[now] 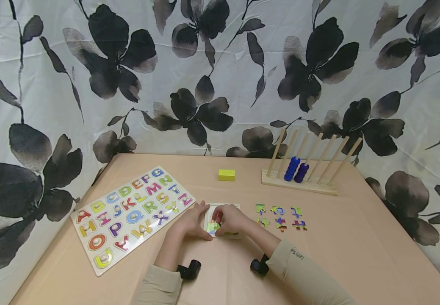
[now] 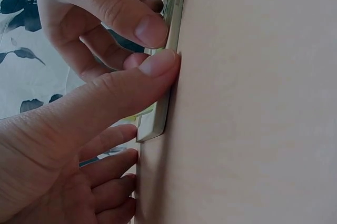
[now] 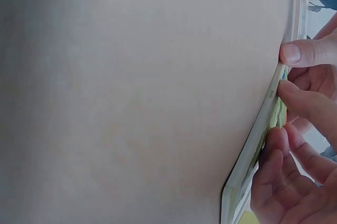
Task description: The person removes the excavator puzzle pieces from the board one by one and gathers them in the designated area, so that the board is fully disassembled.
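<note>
A small jigsaw tray (image 1: pixel 210 211) with a pale frame lies flat before me, green and yellow pieces (image 1: pixel 212 228) in its lower part. My left hand (image 1: pixel 190 221) grips the tray's left side, thumb along the near edge, fingers spread up the side. My right hand (image 1: pixel 230 219) reaches over the tray from the right, its thumb and fingers curled together low inside the frame. In the right wrist view they pinch a greenish puzzle piece (image 3: pixel 279 109) at the tray's surface. Most of the picture is hidden under the right hand.
Several loose jigsaw pieces (image 1: pixel 280 223) lie in two rows right of the tray. An alphabet board (image 1: pixel 122 250) is at the left. Behind stand a yellow block (image 1: pixel 226 175) and a wooden peg rack (image 1: pixel 300 186) with blue beads (image 1: pixel 292 168). Floral cloth (image 1: pixel 242 114) hangs behind the table.
</note>
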